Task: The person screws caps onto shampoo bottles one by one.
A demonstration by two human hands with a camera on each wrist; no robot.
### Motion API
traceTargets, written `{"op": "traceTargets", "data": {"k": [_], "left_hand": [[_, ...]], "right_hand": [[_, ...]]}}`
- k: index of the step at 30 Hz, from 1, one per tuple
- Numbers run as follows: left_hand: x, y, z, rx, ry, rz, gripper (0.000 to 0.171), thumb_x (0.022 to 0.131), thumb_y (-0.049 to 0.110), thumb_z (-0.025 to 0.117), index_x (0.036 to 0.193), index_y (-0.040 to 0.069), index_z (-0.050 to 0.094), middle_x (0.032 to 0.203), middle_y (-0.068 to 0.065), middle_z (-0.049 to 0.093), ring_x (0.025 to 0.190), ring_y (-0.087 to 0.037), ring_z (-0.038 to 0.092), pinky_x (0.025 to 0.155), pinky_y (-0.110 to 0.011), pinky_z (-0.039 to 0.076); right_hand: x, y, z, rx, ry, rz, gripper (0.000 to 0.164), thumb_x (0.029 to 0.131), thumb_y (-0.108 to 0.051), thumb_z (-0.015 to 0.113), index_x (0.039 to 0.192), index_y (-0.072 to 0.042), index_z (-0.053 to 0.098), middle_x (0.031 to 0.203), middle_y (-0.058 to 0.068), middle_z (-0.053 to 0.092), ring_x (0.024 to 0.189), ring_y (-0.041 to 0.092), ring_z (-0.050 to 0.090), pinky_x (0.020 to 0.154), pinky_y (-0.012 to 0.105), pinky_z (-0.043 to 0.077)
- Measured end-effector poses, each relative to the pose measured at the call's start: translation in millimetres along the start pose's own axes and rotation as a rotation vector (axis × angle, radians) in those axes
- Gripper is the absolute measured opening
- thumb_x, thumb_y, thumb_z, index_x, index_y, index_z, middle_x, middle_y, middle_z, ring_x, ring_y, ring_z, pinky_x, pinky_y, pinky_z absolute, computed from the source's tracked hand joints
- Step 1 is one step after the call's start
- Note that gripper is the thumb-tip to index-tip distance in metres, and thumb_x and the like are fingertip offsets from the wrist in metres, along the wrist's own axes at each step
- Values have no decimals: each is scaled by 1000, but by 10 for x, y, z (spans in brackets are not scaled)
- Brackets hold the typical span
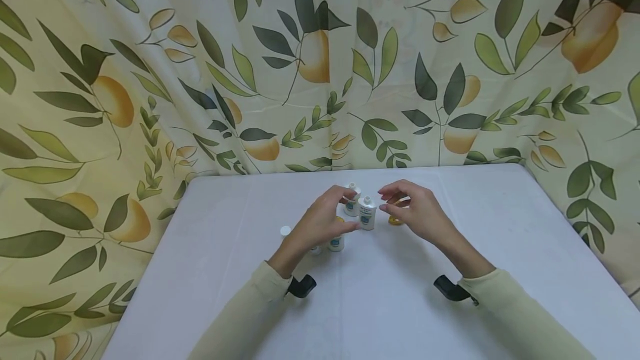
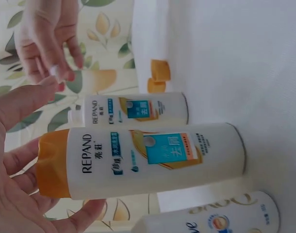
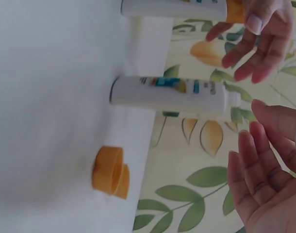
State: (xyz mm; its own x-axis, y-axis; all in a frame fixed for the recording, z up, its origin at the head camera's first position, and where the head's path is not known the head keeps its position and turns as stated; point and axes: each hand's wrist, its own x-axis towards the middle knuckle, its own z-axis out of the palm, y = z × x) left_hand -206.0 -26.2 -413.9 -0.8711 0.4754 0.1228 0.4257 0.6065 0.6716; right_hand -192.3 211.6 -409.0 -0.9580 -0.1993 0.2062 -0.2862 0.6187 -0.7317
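Observation:
A white shampoo bottle (image 1: 367, 215) stands uncapped, its small neck bare, between the two hands. My right hand (image 1: 420, 211) is just to its right, fingers loosely bent around nothing; in the right wrist view the thumb (image 3: 271, 119) comes close to the bottle's neck (image 3: 233, 99). My left hand (image 1: 320, 218) spreads over a matching bottle (image 2: 155, 162) that wears an orange cap (image 2: 53, 162). The left fingers reach past that cap, with the thumb stretched away from it. Two loose orange caps (image 3: 107, 170) lie close together on the table, right of the uncapped bottle.
Another white bottle (image 1: 352, 209) stands behind the uncapped one. A white-capped bottle (image 1: 285, 231) shows partly behind the left wrist. The left wrist view also has a Dove bottle (image 2: 211, 218). A patterned curtain (image 1: 330, 71) hangs behind the white table (image 1: 340, 315).

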Motion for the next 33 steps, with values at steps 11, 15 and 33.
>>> {"op": "traceTargets", "data": {"k": [11, 15, 33], "left_hand": [[117, 44, 29, 4, -7, -16, 65, 82, 21, 87, 138, 15, 55, 134, 0, 61, 123, -18, 60, 102, -37, 53], [165, 53, 41, -25, -27, -31, 63, 83, 20, 86, 138, 15, 56, 134, 1, 61, 123, -17, 60, 101, -36, 53], [326, 73, 52, -56, -167, -87, 57, 89, 16, 79, 141, 10, 54, 136, -2, 64, 127, -17, 59, 108, -34, 49]], "right_hand": [[-15, 335, -43, -22, -96, 49, 34, 88, -7, 79, 120, -6, 68, 111, 14, 70, 106, 32, 65, 90, 48, 58], [-27, 433, -44, -25, -119, 53, 36, 87, -6, 80, 121, -4, 67, 114, 16, 69, 108, 33, 64, 91, 50, 57], [-41, 758, -19, -46, -152, 76, 37, 86, -4, 80, 120, -2, 68, 120, 15, 69, 110, 33, 63, 92, 52, 56]]}}
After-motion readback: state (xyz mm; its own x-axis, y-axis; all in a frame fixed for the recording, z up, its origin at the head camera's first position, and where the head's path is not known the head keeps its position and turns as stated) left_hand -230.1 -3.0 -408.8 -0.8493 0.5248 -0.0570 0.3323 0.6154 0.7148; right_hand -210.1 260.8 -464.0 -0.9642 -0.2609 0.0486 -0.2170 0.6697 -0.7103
